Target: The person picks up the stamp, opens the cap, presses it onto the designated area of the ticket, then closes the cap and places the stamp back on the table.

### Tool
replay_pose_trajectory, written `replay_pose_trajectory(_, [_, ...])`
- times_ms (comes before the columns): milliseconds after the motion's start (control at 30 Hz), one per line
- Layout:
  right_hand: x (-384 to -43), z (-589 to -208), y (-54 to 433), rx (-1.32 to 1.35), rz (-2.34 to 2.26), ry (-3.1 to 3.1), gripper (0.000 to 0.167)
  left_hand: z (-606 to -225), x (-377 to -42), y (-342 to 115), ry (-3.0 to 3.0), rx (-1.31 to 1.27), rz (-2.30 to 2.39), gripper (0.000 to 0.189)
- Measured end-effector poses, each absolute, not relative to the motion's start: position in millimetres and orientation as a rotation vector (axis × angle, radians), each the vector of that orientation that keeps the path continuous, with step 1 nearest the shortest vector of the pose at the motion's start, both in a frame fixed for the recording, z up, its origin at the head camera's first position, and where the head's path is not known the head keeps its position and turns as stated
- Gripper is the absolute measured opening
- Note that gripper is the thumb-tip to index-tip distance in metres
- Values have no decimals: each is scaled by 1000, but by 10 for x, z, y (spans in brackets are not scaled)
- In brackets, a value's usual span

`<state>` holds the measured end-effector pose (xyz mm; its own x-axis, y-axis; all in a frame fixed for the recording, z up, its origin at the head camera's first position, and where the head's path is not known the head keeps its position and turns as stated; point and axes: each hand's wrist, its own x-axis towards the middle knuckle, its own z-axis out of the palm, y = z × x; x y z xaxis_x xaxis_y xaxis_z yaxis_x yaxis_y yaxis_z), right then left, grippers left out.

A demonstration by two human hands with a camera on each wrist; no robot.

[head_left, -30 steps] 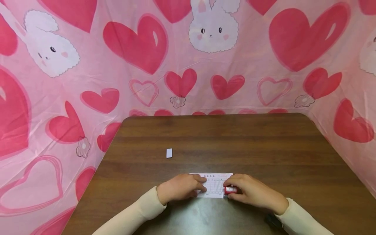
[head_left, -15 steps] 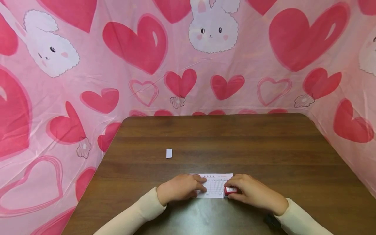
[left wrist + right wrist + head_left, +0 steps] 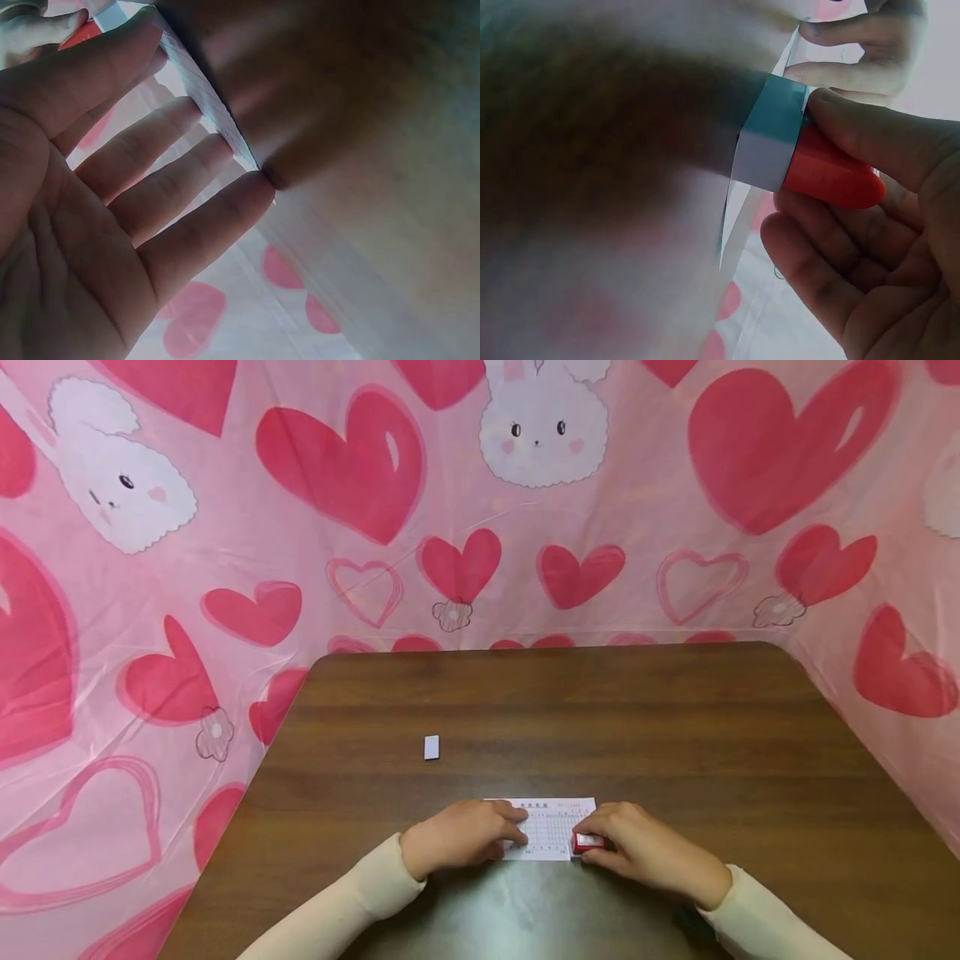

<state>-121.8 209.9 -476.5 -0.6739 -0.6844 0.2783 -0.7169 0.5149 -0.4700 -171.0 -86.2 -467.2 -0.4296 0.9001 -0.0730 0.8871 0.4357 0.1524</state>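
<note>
A printed form slip (image 3: 551, 831) with a ruled grid lies on the table near its front. My left hand (image 3: 465, 839) rests on the slip's left part, its fingers spread and nearly straight; in the left wrist view the fingertips (image 3: 251, 187) touch the paper. At the slip's lower right, my right hand (image 3: 648, 852) pinches a stamp (image 3: 587, 843) between thumb and fingers. The right wrist view shows the stamp's red top (image 3: 832, 176) and pale box-shaped base (image 3: 763, 154), which stands upright against the paper. The stamp's underside is hidden.
A small white rectangular piece (image 3: 431, 747) lies farther back, left of the slip. A dark object (image 3: 693, 924) sits partly hidden beside the right sleeve. Behind the wooden table (image 3: 600, 718) hangs a pink cloth (image 3: 480, 510) with hearts and rabbits.
The head view has tilted slightly, so the table and background sit a little higher. Both hands, the slip and the stamp keep their places relative to each other.
</note>
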Motion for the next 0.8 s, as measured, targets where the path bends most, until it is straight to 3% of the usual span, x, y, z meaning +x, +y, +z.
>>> replay_pose_trajectory(800, [-1222,-4584,2105,1143,943,-2670,26,-4694,-1722,-859,2533,1584,129,28])
